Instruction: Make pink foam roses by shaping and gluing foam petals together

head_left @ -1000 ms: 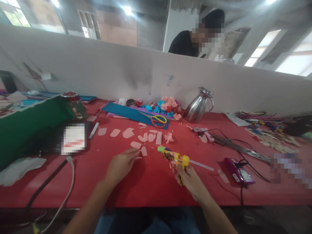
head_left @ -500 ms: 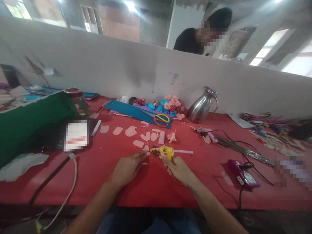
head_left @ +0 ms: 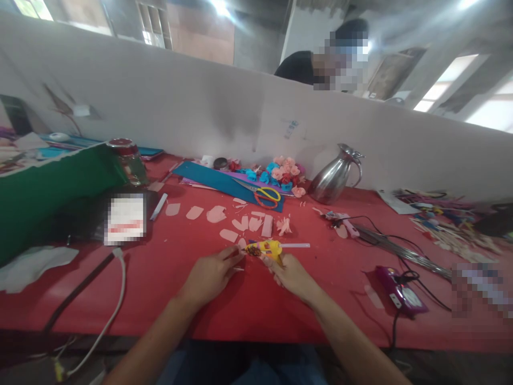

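While my right hand (head_left: pixel 289 272) grips the yellow glue gun (head_left: pixel 271 248), nozzle at a pink petal (head_left: pixel 242 243) by my left hand (head_left: pixel 209 275), whose hold I can't tell, apparently finished roses (head_left: pixel 285 170) sit behind loose, unassembled petals (head_left: pixel 216 214) on the worktop (head_left: pixel 240 310).

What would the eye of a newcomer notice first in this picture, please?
Probably the yellow glue gun in the right hand, with its tip close to the left hand, above the red table. Farther back, near the low partition, a cluster of pink, blue and red flowers stands out, with a shiny jug to its right.
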The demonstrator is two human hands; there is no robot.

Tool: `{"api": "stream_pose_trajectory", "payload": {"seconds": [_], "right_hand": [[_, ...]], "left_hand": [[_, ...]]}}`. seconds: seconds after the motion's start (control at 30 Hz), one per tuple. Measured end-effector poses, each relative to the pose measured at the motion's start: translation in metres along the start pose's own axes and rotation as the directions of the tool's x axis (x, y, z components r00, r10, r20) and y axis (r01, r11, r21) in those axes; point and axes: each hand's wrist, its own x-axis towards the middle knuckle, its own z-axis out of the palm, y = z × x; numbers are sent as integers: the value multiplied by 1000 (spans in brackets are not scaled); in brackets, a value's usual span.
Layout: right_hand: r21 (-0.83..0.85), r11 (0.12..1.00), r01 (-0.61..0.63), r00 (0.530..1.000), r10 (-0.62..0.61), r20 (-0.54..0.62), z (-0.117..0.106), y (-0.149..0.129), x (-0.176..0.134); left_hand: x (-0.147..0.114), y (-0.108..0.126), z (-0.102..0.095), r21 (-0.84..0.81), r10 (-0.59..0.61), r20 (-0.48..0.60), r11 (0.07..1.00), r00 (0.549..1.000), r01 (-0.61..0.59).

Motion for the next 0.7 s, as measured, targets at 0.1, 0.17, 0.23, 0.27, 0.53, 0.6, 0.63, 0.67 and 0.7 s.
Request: {"api": "stream_pose_trajectory", "payload": {"seconds": [0.1, 0.17, 0.23, 0.27, 0.53, 0.6, 0.63, 0.67, 0.7], "right_hand": [[0, 1000, 30, 999, -30, 12, 1, -3, 1], [-14, 999, 39, 999, -39, 8, 1, -3, 2], [-36, 998, 48, 999, -48, 10, 1, -3, 2], [-48, 997, 53, 999, -53, 9, 1, -3, 3], [-140, 990, -5, 997, 15, 71, -2, -5, 4], [-166, 986, -2, 998, 13, 68, -2, -6, 4], [-172, 985, -4, 998, 15, 64, -3, -6, 4], [-170, 985, -10, 998, 21, 63, -3, -6, 4], [-166, 986, -19, 998, 30, 61, -4, -5, 4]], "left_hand": [[0, 1, -1, 26, -6, 9, 1000, 1000, 6], [0, 1, -1, 36, -3, 13, 999, 1000, 2], [1, 1, -1, 48, 6, 20, 999, 1000, -7], [1, 1, -1, 55, 9, 22, 998, 1000, -10], [1, 2, -2, 91, 22, 27, 996, 999, -24], [1, 3, -3, 93, 30, 26, 995, 999, -32], [1, 3, -3, 91, 30, 25, 995, 999, -32], [1, 3, -3, 89, 27, 23, 996, 999, -29], [1, 3, -3, 88, 25, 23, 996, 999, -27]]}}
